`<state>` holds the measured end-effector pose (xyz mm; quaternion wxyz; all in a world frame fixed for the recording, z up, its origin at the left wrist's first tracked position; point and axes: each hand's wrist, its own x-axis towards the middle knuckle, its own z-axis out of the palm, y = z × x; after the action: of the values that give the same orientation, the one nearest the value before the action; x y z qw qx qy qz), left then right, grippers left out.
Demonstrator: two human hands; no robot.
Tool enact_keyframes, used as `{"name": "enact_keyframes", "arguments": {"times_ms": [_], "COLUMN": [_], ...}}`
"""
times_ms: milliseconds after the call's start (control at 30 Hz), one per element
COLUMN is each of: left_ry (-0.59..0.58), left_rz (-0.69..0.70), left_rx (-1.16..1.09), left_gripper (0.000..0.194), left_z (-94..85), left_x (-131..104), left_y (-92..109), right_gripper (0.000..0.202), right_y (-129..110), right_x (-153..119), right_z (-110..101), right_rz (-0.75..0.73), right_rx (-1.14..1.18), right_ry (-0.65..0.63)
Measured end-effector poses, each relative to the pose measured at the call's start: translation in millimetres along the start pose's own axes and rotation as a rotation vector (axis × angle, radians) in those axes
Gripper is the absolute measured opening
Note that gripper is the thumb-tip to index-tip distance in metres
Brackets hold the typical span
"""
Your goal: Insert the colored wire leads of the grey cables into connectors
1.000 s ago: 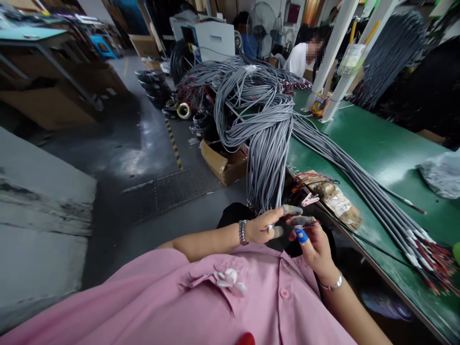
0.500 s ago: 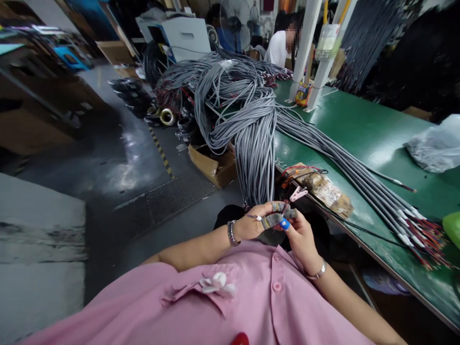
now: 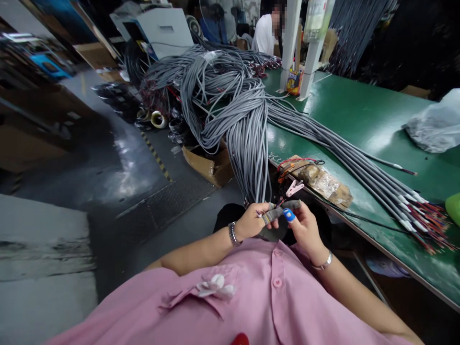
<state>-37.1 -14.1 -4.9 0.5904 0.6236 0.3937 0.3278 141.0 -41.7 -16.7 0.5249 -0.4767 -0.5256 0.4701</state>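
My left hand [image 3: 256, 220] and my right hand [image 3: 304, 229] meet in front of my chest, just below the hanging ends of a thick bundle of grey cables [image 3: 251, 153]. Grey finger cots cover several fingertips, and a blue one sits on my right thumb. Both hands pinch the thin coloured wire ends [image 3: 278, 207] of one cable between the fingertips. The wire tips themselves are mostly hidden by my fingers. A pink clip [image 3: 293, 188] lies at the table edge just above my hands.
The green worktable [image 3: 362, 120] carries a long row of grey cables with stripped coloured ends [image 3: 420, 220], a taped brown pad [image 3: 323, 181] and a plastic bag [image 3: 433, 125]. A cardboard box [image 3: 208, 165] stands on the floor. Another person [image 3: 264, 33] sits at the far end.
My hands came together from slightly apart and now both pinch the wire ends. My view drifted so that the table and cables sit higher and further left.
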Motion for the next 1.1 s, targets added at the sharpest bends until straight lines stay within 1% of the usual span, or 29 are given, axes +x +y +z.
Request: {"name": "enact_keyframes", "arguments": {"times_ms": [67, 200, 367, 433, 533, 633, 733, 867, 1000, 1100], "left_ry": [-0.016, 0.052, 0.022, 0.033, 0.096, 0.155, 0.147, 0.17, 0.176, 0.144], "left_rz": [-0.017, -0.048, 0.016, 0.027, -0.005, -0.045, -0.055, -0.04, -0.049, -0.059], "left_rx": [0.015, 0.026, 0.135, 0.152, 0.08, -0.045, -0.107, -0.121, -0.109, -0.067], "left_gripper": [0.034, 0.033, 0.03, 0.028, 0.03, 0.031, 0.031, 0.03, 0.026, 0.024], "left_z": [2.1, 3.0, -2.3, -3.9, -4.7, -4.5, -4.5, -4.4, -2.2, 0.4], "left_x": [-0.4, -0.5, -0.2, 0.3, 1.1, 1.0, -0.1, -1.2, -1.4, -1.1], "left_y": [0.2, -1.1, -0.5, 2.2, 5.4, 3.4, -1.8, -4.9, -1.2, 3.2], "right_gripper": [0.02, 0.02, 0.024, 0.023, 0.022, 0.022, 0.022, 0.022, 0.027, 0.029], "right_y": [-2.0, -8.8, -14.1, -12.9, -6.9, -0.2, 2.1, -2.9, -10.0, -11.8], "right_x": [5.2, 12.8, 18.1, 19.1, 18.6, 16.3, 13.8, 14.1, 19.8, 23.7], "right_z": [2.2, 5.3, 7.1, 8.4, 10.7, 12.3, 13.0, 14.0, 17.0, 19.1], "right_rz": [0.006, 0.06, 0.187, 0.219, 0.264, 0.306, 0.291, 0.235, 0.189, 0.209], "right_rx": [0.025, 0.102, 0.174, 0.214, 0.298, 0.356, 0.329, 0.252, 0.197, 0.199], "right_ry": [-0.038, -0.088, -0.098, -0.092, -0.048, -0.003, 0.016, -0.019, -0.062, -0.072]}}
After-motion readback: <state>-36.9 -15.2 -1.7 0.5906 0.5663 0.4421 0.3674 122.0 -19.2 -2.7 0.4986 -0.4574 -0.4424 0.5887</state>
